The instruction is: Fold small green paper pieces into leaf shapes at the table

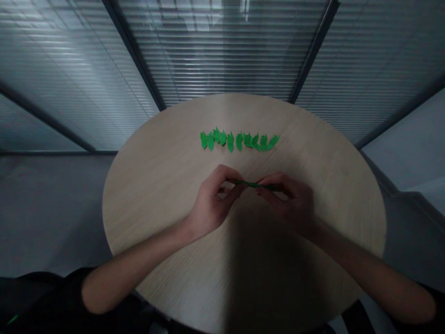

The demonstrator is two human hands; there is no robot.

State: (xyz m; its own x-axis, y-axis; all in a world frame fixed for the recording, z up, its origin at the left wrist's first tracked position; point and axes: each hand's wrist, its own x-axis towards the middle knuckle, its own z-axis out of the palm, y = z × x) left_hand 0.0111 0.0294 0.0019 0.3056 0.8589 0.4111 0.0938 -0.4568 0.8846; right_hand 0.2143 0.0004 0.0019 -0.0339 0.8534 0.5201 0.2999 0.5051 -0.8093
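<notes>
Over the middle of the round table, my left hand pinches one end of a thin green piece between thumb and fingers. My right hand has its fingers closed on the other end. Between the fingertips the piece looks narrow, dark green and perhaps folded or twisted; the rest of it is covered by my fingers. Beyond the hands lies a row of several bright green leaf-like pieces with pointed tips, running left to right. Neither hand touches that row.
The round wooden table has a light grain, and a dark shadow falls across its near part. Behind it stand glass panels with blinds and dark frames. Grey floor shows on both sides.
</notes>
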